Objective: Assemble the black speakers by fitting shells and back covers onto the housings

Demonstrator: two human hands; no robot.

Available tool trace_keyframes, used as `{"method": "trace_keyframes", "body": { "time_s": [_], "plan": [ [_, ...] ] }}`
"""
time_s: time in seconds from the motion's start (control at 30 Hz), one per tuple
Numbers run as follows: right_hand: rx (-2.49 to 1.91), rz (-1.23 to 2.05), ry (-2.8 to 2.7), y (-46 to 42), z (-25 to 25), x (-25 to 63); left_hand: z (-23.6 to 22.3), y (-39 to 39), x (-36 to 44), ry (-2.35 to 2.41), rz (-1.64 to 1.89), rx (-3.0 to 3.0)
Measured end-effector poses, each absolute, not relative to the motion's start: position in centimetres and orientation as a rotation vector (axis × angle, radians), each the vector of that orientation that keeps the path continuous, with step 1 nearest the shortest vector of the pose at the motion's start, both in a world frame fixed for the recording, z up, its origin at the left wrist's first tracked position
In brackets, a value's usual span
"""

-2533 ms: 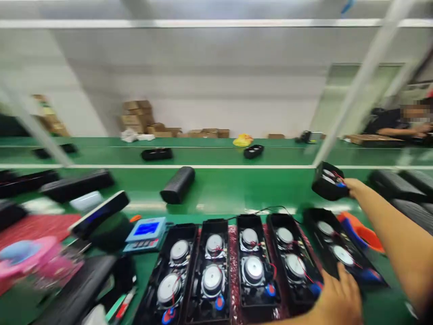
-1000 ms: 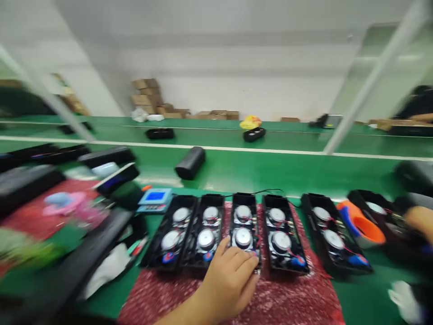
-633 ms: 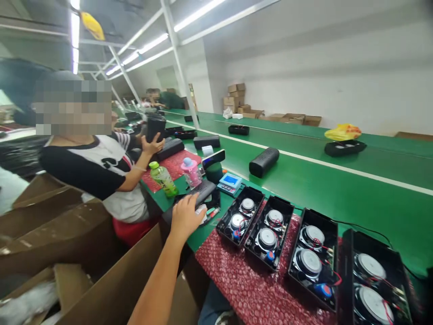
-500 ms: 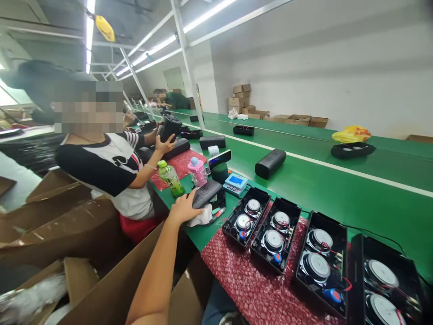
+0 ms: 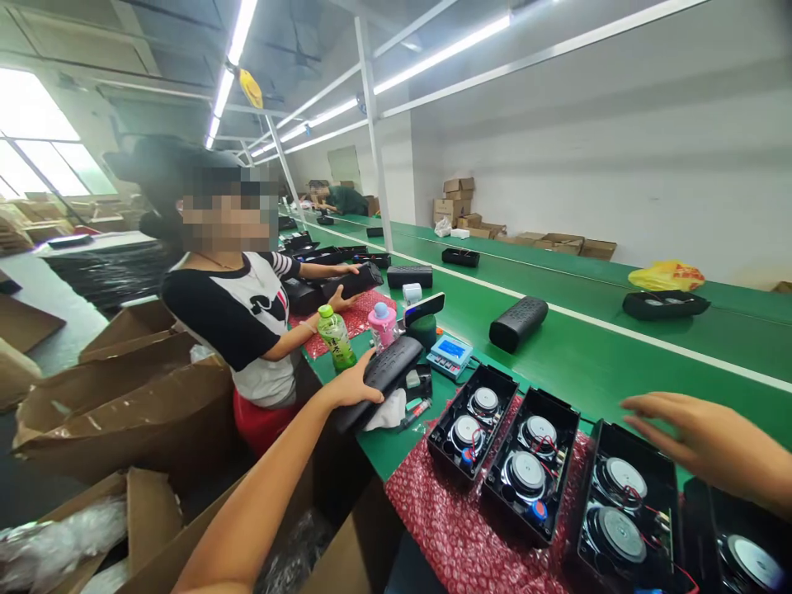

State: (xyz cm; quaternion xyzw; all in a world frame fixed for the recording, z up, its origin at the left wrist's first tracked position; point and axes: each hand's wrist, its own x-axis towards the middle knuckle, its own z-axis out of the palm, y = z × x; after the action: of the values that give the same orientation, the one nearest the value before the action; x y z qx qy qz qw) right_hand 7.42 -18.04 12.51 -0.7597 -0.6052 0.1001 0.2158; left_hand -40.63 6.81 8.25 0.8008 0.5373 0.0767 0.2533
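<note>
Left hand [image 5: 350, 384], open, rests against a black speaker bar [image 5: 389, 379]; right hand [image 5: 699, 437], newly in view, hangs open and empty just above an open speaker housing [image 5: 628, 503] on red bubble wrap [image 5: 445, 528].

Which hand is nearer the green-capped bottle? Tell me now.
Left. The left hand is just short of the bottle's base, on a black speaker cover, with the bottle beyond it. The right hand is far off to the right, above an open speaker case.
</note>
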Motion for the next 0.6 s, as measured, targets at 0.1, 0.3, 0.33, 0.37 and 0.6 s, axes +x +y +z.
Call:
{"method": "trace_keyframes", "body": {
  "time_s": [0.1,0.3,0.33,0.37,0.6],
  "plan": [
    [-1.789,0.589,-2.031,-14.7,13.8,-0.7,9.7,5.0,-41.1,1.206,0.428,1.991],
    [-1.288,1.284,-1.610,-7.2,10.4,-12.3,10.4,0.6,-37.7,0.777,0.782,1.540],
    [-1.177,1.407,-1.480,-6.3,9.8,-13.6,10.3,-0.2,-37.1,0.734,0.804,1.513],
    [-1.032,1.508,-1.368,-5.6,9.4,-14.7,10.2,-0.9,-36.5,0.693,0.818,1.503],
    [-0.532,1.746,-1.144,-4.5,9.1,-15.4,9.6,-3.1,-36.1,0.447,0.901,1.362]
  ]
}}
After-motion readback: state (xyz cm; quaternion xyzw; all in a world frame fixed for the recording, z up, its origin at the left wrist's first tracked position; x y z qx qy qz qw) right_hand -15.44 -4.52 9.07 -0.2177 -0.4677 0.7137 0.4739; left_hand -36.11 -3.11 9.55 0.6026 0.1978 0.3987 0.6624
